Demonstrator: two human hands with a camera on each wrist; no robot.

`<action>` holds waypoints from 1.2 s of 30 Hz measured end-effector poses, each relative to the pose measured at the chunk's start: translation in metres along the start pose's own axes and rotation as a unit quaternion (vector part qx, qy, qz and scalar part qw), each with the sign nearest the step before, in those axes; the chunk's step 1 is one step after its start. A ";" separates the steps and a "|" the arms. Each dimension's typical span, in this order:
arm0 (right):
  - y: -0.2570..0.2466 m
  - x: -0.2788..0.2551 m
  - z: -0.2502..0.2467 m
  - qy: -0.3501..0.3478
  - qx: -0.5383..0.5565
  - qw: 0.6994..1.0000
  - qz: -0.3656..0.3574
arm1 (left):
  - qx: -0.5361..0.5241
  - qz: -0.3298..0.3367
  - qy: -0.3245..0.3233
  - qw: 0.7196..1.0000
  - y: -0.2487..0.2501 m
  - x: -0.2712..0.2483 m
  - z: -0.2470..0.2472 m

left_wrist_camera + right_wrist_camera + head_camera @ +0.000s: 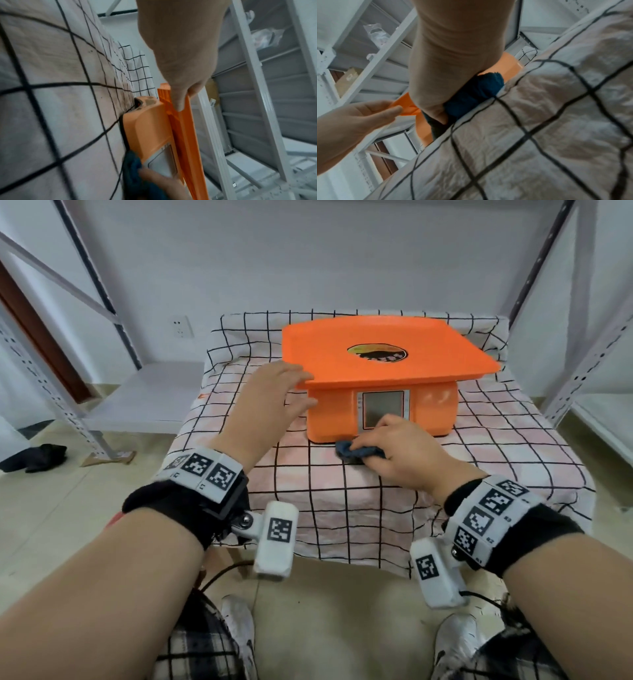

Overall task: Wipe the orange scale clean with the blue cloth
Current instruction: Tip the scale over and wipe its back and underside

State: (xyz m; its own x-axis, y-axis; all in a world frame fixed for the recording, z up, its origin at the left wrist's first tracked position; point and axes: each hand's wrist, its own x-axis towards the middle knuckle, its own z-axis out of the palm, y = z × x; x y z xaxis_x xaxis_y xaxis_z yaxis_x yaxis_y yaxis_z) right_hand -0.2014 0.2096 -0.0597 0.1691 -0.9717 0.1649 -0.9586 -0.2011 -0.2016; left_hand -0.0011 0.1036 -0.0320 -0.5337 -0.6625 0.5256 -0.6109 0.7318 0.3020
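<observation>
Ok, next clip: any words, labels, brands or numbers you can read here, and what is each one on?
No text can be quoted.
Oval sticker on the orange scale tray: dark lettering, too blurred to read.
Display panel on the scale's front: blank grey, small side marks unreadable.
Wrist bands: square coded markers; tiny digits beside them too small to read.
Blue cloth, checked sheet: no text.

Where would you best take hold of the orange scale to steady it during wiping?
Hold the orange scale by the near-left corner of its overhanging tray, coming from the left: the left hand already rests there, clear of the blue cloth at the front base.
</observation>
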 end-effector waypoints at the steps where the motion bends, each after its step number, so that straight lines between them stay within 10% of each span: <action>1: 0.003 -0.002 0.000 0.012 -0.002 1.000 -0.003 | 0.006 0.019 0.023 1.000 -0.001 0.004 0.001; 5: 0.008 -0.002 -0.001 0.179 0.043 0.983 -0.003 | 0.039 0.086 0.085 0.992 -0.005 0.015 0.001; 16: 0.035 0.016 -0.054 0.551 0.163 0.810 0.121 | -0.016 0.073 0.189 0.979 0.041 0.066 -0.012; 18: 0.040 0.021 -0.056 0.547 0.182 0.801 0.163 | -0.021 0.071 0.190 0.979 0.044 0.073 -0.014; 21: 0.026 0.039 -0.046 0.437 0.126 0.870 0.192 | -0.030 0.063 0.188 0.980 0.047 0.077 -0.012; 28: -0.016 0.044 -0.026 0.285 0.022 0.955 -0.083 | -0.053 0.033 0.183 0.981 0.036 0.072 -0.016; 36: 0.080 0.008 -0.045 0.355 0.146 0.896 0.222 | -0.052 0.036 0.175 0.983 0.048 0.067 -0.009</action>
State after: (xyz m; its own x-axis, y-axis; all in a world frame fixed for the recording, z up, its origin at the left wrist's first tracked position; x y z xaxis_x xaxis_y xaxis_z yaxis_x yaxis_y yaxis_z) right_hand -0.2875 0.1913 -0.0312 -0.5021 -0.6606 0.5582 -0.7773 0.0618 -0.6261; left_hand -0.0610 0.0955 0.0251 -0.3291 -0.5264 0.7839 -0.5059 0.7993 0.3244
